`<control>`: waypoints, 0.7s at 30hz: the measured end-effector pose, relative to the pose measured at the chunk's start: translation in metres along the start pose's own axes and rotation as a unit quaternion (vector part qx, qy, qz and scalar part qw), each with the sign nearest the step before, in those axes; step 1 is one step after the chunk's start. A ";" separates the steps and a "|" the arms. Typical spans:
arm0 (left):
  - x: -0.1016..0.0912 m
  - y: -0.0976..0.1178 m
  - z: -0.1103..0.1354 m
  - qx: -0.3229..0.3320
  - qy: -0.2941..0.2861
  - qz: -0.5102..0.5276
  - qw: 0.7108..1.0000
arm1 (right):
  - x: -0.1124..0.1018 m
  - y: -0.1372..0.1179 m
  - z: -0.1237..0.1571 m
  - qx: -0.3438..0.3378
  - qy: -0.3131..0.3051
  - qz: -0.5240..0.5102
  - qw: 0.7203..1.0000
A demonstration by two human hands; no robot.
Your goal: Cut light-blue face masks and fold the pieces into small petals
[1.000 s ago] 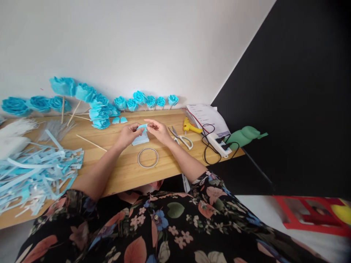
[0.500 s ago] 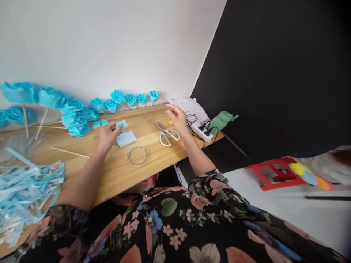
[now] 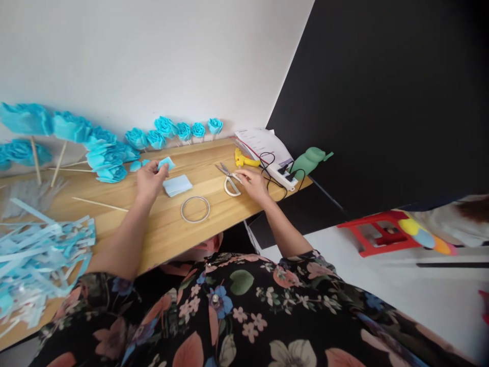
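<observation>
My left hand (image 3: 150, 178) pinches a small blue paper piece (image 3: 166, 163) above the wooden table (image 3: 160, 229). Just right of it lies a pale blue stack of paper squares (image 3: 178, 185). My right hand (image 3: 252, 183) rests on the white handles of the scissors (image 3: 228, 179), fingers closing round them. A roll of clear tape (image 3: 195, 209) lies flat between my forearms. A yellow glue gun (image 3: 244, 159) lies beyond the scissors.
Blue paper roses (image 3: 168, 131) on sticks line the wall, with bigger ones (image 3: 72, 132) at left. Blue paper strips (image 3: 34, 255) pile at the left front. A white power strip (image 3: 280, 176) with black cables, papers (image 3: 262, 140) and a green object (image 3: 309, 160) sit at the table's right end. A red stool (image 3: 378, 232) stands on the floor.
My right hand left the blue paper, reached out toward the glue gun, then came back down onto the scissors. The left hand kept the paper piece. The view swung right.
</observation>
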State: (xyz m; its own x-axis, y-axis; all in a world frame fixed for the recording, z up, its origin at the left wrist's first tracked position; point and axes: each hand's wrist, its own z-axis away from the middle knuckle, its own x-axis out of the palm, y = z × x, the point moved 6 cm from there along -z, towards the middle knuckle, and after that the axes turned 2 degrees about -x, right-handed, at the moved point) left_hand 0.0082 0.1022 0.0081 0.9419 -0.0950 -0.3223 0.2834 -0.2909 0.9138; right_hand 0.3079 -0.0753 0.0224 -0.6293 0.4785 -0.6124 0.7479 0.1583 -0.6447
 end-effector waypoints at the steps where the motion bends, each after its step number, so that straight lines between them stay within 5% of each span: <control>1: 0.000 0.000 0.000 0.005 0.000 0.003 1.000 | 0.010 -0.009 0.004 -0.016 -0.021 -0.001 1.000; 8: 0.003 0.000 -0.001 0.009 -0.002 0.013 1.000 | 0.074 -0.091 0.035 -0.166 -0.169 0.034 0.971; 12: 0.005 0.010 0.003 0.004 -0.017 0.052 0.998 | 0.100 -0.113 0.054 -0.200 -0.232 0.049 0.951; 14: 0.011 0.017 0.007 -0.011 -0.068 0.105 0.992 | 0.103 -0.106 0.053 -0.155 -0.240 0.019 0.958; 17: 0.027 0.030 0.018 -0.059 -0.201 0.201 0.957 | 0.091 -0.080 0.038 0.012 -0.199 -0.147 0.969; 21: 0.040 0.047 0.037 -0.093 -0.315 0.254 0.910 | 0.074 -0.061 0.018 0.181 -0.156 -0.397 0.886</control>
State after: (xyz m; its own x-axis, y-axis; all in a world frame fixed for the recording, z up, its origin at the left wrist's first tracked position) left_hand 0.0531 0.0497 0.0293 0.6868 -0.7154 0.1285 -0.0786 0.1027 0.9916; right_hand 0.2115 -0.0651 0.0081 -0.9968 0.0702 0.0389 -0.0373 0.0243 -0.9990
